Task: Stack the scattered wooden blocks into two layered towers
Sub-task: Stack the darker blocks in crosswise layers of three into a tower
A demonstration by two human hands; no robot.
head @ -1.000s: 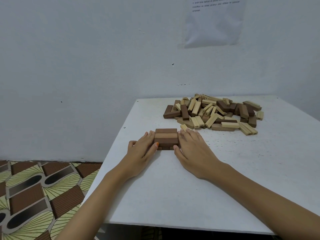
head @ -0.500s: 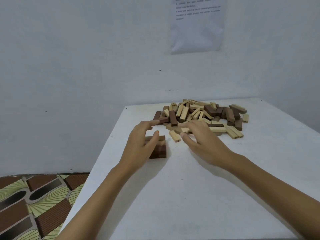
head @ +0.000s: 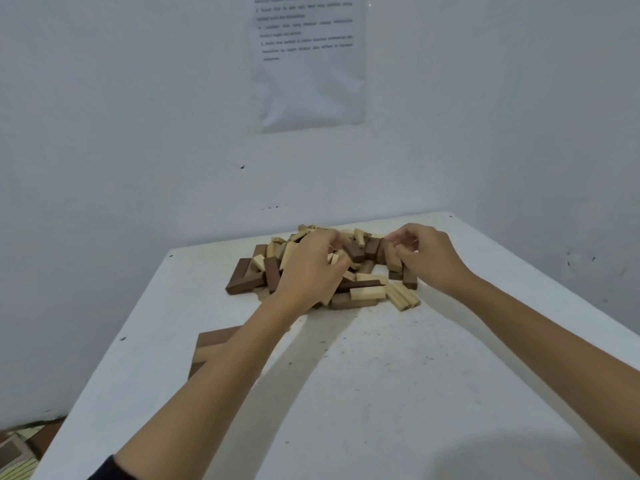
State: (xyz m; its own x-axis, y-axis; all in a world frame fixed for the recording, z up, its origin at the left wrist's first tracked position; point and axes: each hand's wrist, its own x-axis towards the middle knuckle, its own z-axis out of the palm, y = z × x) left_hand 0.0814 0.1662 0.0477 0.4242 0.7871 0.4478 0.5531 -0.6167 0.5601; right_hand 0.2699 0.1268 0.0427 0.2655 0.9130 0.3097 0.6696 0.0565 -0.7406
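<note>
A heap of loose wooden blocks point(head: 367, 292), light and dark brown, lies at the far middle of the white table point(head: 381, 393). Both hands are in the heap. My left hand point(head: 308, 271) is curled over its middle, with its fingers closed on a light block point(head: 334, 258). On the heap's right side, my right hand point(head: 427, 259) curls its fingers and thumb round a dark brown block point(head: 390, 255). A low stack of blocks point(head: 212, 346), brown and light, sits near the table's left edge, partly hidden by my left forearm.
The table stands in a corner, with white walls close behind and to the right. A printed sheet point(head: 310, 60) hangs on the back wall. The table's left edge point(head: 114, 344) drops to a patterned floor point(head: 17, 455).
Both hands left the low stack and reached forward into the heap, where they closed on blocks. The view tilted up, so the stack now lies under my left forearm.
</note>
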